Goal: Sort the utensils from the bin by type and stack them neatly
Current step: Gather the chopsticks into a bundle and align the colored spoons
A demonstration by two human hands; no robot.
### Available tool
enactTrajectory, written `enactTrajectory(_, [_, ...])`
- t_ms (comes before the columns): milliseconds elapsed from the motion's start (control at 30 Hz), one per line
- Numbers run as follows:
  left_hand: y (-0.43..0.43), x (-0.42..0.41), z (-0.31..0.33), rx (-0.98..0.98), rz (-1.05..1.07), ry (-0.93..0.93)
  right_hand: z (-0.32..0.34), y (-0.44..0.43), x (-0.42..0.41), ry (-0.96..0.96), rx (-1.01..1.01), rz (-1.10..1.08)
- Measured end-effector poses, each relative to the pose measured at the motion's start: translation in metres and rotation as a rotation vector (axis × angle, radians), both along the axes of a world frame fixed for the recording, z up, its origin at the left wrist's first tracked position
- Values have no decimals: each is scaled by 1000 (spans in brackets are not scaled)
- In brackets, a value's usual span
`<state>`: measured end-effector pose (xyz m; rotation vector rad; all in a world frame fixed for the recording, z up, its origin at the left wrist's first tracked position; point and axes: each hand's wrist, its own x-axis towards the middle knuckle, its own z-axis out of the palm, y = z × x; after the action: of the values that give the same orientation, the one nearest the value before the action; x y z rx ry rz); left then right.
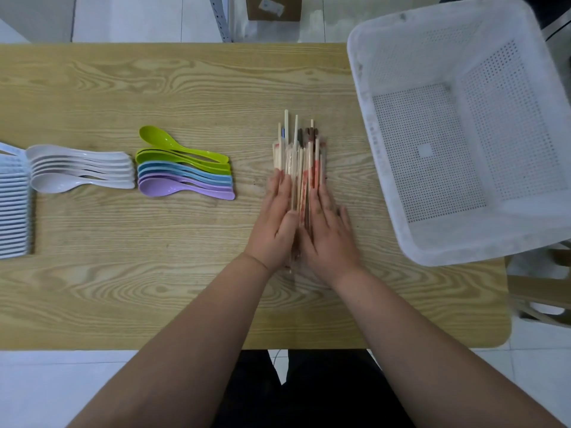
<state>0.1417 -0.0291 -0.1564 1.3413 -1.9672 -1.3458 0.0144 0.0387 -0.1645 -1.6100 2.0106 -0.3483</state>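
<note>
left hand (278, 223): flat, fingers straight and together, pressed against the left side of the chopsticks (298, 149). Not curled round anything.
right hand (327, 233): mirror of that, fingers straight, pressed against the right side of the bundle. Slightly blurred.
chopsticks: one bundle lying on the table (154, 288) between my palms, pointing away from me. Far ends are uneven and a few stick out past the rest. Mostly pale wood, some with red print, a few with dark tips. Near ends are hidden under my hands.
bin (401, 57): white, perforated, at the table's right end, well apart from the bundle. Its near corner hangs over the table edge.
coloured spoons (185, 176): nested row left of the chopsticks, green at the far end, blue in the middle, purple nearest me. Handles point right.
white spoons (80, 168): nested row just left of the coloured ones, handles also to the right.
white stack (14, 211): ridged white pieces at the left frame edge, touching the white spoons. Can't tell the type.
cardboard box (273, 7): on the floor beyond the table.
</note>
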Motion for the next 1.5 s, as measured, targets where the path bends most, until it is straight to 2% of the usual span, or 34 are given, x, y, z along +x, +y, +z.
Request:
enactTrajectory(200, [11, 50, -13, -332, -436, -251, 9, 27, -34, 72, 75, 259])
enactTrajectory(300, [6, 51, -21, -475, -508, -339, 3, 31, -40, 152, 94, 360])
enactTrajectory(433, [-1, 48, -22, -537, -514, -384, -1, 27, -44, 166, 87, 336])
enactTrajectory(900, [-4, 57, -11, -550, -516, -498, 25, 21, -33, 83, 58, 247])
enactTrajectory(1033, [-7, 71, -3, -570, -491, -447, 36, 6, -21, 97, 7, 228])
enactTrajectory(1267, [-53, 134, 15, -702, -236, -345, 37, -49, 31, 108, -214, 204])
enactTrajectory(1400, [-114, 177, 27, -701, -119, -487, 41, -96, 70, 81, -159, 210])
enactTrajectory(1500, [-160, 193, 34, -649, -149, -624, 42, -139, 91, 26, -91, 141])
